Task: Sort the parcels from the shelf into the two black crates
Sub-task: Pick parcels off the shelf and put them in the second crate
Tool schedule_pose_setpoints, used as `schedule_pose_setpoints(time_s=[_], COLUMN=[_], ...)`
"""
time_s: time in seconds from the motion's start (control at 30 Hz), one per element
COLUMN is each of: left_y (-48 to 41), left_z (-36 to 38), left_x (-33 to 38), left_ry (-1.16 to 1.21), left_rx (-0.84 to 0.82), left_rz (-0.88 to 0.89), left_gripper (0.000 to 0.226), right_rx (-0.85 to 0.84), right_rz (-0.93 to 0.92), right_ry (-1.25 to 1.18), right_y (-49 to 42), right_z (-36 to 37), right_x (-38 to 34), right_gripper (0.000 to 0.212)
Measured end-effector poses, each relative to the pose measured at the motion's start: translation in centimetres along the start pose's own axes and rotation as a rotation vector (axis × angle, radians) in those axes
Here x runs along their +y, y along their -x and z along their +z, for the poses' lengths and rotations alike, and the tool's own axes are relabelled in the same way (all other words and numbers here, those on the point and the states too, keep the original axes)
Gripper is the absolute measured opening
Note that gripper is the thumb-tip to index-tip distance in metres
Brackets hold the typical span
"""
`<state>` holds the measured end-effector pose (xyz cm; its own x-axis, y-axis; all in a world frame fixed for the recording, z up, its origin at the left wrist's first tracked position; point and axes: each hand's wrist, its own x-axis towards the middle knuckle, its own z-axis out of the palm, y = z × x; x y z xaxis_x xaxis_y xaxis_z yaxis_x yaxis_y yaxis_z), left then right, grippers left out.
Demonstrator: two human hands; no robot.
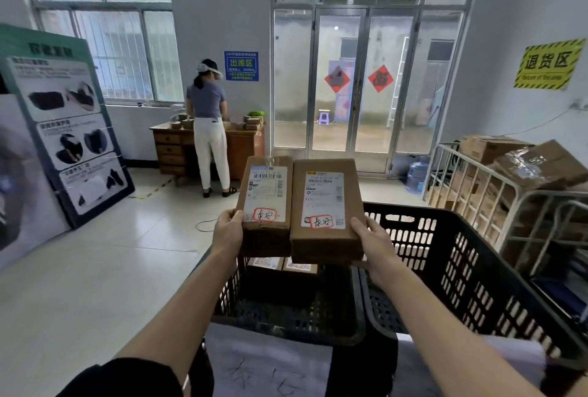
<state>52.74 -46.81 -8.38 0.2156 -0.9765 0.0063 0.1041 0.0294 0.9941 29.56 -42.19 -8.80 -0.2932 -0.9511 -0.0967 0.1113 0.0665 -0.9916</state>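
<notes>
Head camera: two brown parcels are held side by side, long axes running away from the person. The left hand (227, 231) pinches the left parcel (265, 202) at its near edge, thumb on top, and the right hand (372, 239) holds the right parcel (324, 209) likewise. Both hang directly above the left crate (286, 331), where other parcels (280, 275) — two, it seems — lie.

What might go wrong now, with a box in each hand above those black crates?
1. The left hand grips the left parcel and the right hand the right parcel only near their lower ends; either might slip and fall on the parcels below in the left crate.
2. The right crate stands close beside it, so a parcel may land in the wrong one.
</notes>
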Motion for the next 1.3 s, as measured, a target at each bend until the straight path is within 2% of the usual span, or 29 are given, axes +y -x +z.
schedule_pose_setpoints(time_s=[0.2,0.37,0.4,0.47,0.6,0.73,0.83,0.87,0.93,1.07,1.2,1.3], left_y=[-6.3,-7.9,-8.0,-8.5,-9.7,-10.7,-11.2,-11.5,-11.9,-12.6,-12.6,-12.8], left_z=[-1.4,-2.5,-2.8,-3.6,-4.4,-4.1,-3.6,-3.5,-3.5,-3.5,-3.3,-3.1], left_x=[-4.0,-8.9,-9.7,-11.3,-13.9,-14.4,-14.9,-15.2,-15.7,-16.2,-16.2,-16.5], left_ry=[-0.257,-0.421,-0.436,-0.493,-0.625,-0.785,-0.925,-0.947,-0.989,-1.138,-1.248,-1.283], left_rx=[-0.031,-0.270,-0.316,-0.363,-0.381,-0.483,-0.545,-0.571,-0.619,-0.666,-0.680,-0.690], left_rz=[-0.120,-0.368,-0.421,-0.494,-0.575,-0.579,-0.577,-0.598,-0.640,-0.652,-0.596,-0.534], left_gripper=[0.016,0.010,0.008,0.018,0.028,0.029,0.030,0.031,0.034,0.037,0.037,0.035], right_rx=[0.105,0.091,0.084,0.076,0.018,-0.051,-0.130,-0.166,-0.234,-0.329,-0.387,-0.421], right_rz=[0.236,0.447,0.481,0.530,0.587,0.724,0.808,0.833,0.868,0.873,0.831,0.792], right_ry=[0.124,0.313,0.338,0.398,0.556,0.646,0.786,0.841,0.916,1.038,1.131,1.172], right_y=[-4.8,-6.9,-7.2,-7.8,-7.6,-7.7,-8.4,-8.8,-9.7,-10.9,-11.2,-11.5], right_z=[3.7,3.8,4.0,4.5,5.7,5.8,5.9,5.7,5.5,5.8,6.4,6.3], right_x=[4.4,8.4,9.0,10.0,11.7,13.7,14.1,14.3,14.8,16.4,17.3,17.2], right_gripper=[0.027,0.019,0.019,0.022,0.031,0.028,0.013,0.014,0.030,0.039,0.018,0.010])
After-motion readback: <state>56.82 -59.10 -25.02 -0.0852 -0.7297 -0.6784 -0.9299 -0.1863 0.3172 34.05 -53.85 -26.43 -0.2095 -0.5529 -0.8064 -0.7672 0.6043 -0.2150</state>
